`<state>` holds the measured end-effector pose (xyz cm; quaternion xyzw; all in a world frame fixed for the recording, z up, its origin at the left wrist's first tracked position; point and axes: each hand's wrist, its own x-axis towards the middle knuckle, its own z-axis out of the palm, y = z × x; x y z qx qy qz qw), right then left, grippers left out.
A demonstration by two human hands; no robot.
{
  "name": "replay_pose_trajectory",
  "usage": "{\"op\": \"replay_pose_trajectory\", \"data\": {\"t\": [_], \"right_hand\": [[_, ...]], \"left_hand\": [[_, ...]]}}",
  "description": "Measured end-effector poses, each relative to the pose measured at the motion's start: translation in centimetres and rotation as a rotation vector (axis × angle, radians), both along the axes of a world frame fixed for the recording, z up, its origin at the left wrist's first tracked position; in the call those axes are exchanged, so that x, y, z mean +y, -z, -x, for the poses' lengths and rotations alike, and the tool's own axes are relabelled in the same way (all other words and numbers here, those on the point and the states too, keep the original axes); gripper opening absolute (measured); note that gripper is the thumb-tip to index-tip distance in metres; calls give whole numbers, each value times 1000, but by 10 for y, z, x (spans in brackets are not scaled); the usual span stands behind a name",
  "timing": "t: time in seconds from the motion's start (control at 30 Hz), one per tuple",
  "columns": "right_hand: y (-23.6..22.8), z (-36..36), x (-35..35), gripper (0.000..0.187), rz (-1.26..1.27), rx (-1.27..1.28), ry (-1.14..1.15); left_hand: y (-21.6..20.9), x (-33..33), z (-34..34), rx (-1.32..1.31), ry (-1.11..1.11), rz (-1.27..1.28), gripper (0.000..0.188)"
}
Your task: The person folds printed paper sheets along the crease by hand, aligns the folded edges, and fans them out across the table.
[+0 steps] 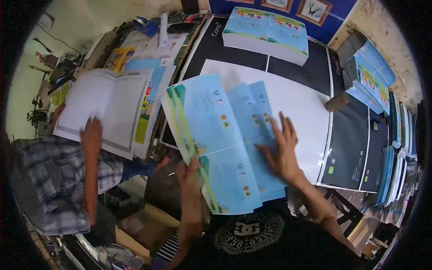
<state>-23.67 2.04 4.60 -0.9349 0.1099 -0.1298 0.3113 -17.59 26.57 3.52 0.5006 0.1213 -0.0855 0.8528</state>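
Some blue sheets (pixel 211 121) are over the near side of the tabletop (pixel 301 101). The left hand (pixel 189 174) pinches their left edge. The right hand (pixel 285 153), fingers spread, is over their right side.

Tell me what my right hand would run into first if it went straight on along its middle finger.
Probably the thick stack of blue-covered papers, beyond the large white sheet; the height of your right hand is unclear, so it might brush the sheet first.
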Motion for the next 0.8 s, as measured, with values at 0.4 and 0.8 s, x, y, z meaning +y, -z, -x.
{"op": "replay_pose_trajectory", "data": {"t": [0.4, 0.8], "right_hand": [[-13, -17, 2, 77, -673, 150, -115], [13, -13, 12, 65, -803, -32, -65]], "left_hand": [[6, -3, 3, -72, 199, -201, 26], [9, -24, 2, -199, 330, -205, 29]]}}
